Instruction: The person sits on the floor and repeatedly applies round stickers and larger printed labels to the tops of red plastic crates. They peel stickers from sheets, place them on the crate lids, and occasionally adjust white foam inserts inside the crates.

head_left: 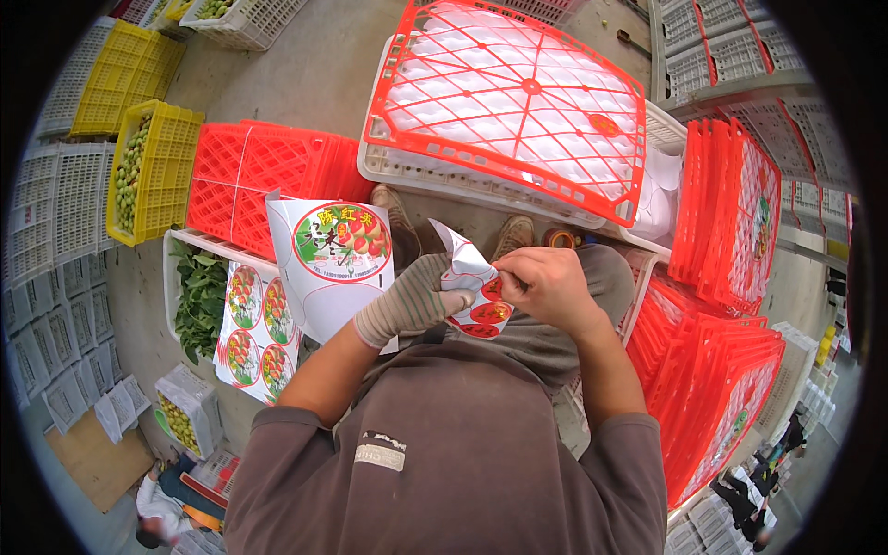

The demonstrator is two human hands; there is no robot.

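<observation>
My left hand, in a striped knit work glove, grips a small white sheet of red oval stickers above my lap. My bare right hand pinches the sheet's right edge between thumb and fingers. The sheet's upper part curls upward; whether a sticker is lifted at my right fingertips is hidden. Left of the gloved hand stands a larger sticker sheet with one big round fruit label and a bare oval outline. Further left lies a sheet of several round fruit labels.
A red plastic lattice lid covers white padding on a pale crate ahead. Red lids stand stacked at left and right. Green leaves fill a white crate. A yellow crate holds green fruit. Other people are at the lower edges.
</observation>
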